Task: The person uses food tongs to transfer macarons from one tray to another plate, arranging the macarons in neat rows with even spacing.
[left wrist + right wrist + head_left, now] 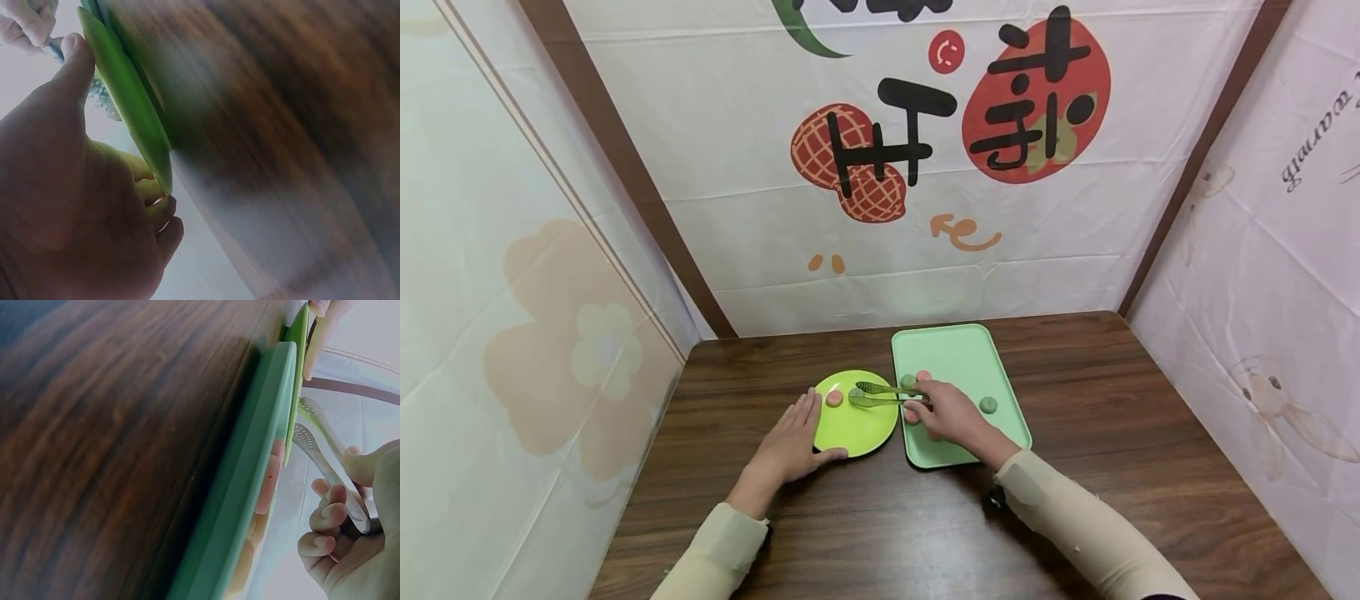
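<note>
— Dark wooden table [865,525] recorded, backed by a white cloth [745,237] printed with red shapes and black lettering. What is set out on it?

— Two dishes are noted side by side: a yellow-green plate [853,433] on the left, a pale green tray [958,350] on the right.

— How are the pieces placed?

— On the plate, a pink disc [834,398] is seen toward the left; a green disc [857,393] is found to its right, at the tips of the tongs [886,389]. More discs [988,405], pink and green, are held in the tray, mostly along its left side.

— State of the hands?

— Left hand [790,442]: thumb spread from the fingers, fingertips laid at the plate's left edge, thumb at the near edge. The tongs are pinched by the right hand [951,414] above the tray, and are extended left over the plate.

— Are the tips closed?

— Tips are seen apart; whether the green disc is touched cannot be told.
</note>
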